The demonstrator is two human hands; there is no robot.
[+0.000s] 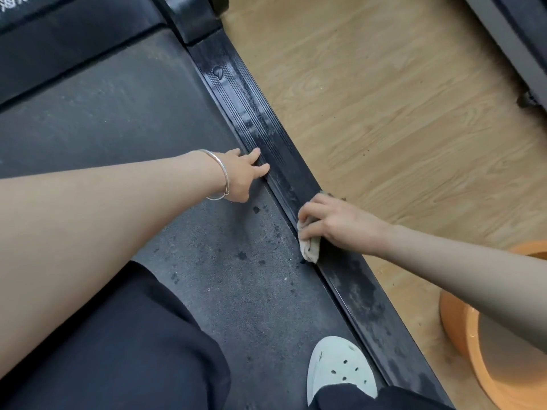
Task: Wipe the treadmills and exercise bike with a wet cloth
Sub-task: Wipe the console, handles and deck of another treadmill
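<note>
A crumpled beige cloth (309,247) lies pressed on the inner edge of the treadmill's black side rail (268,134), where rail meets the grey belt (148,119). The right hand (334,221) grips it, fingers curled over the wad. The left hand (244,176) holds nothing, its straight fingers resting on the rail farther up; a silver bangle (220,173) circles that wrist. Dark wet spots (241,255) dot the belt. A white clog (340,368) stands on the belt, and an orange basin (464,329) sits on the wooden floor (384,99) beside the rail.

White characters on the treadmill's front cover (44,7) are cut off and unreadable.
</note>
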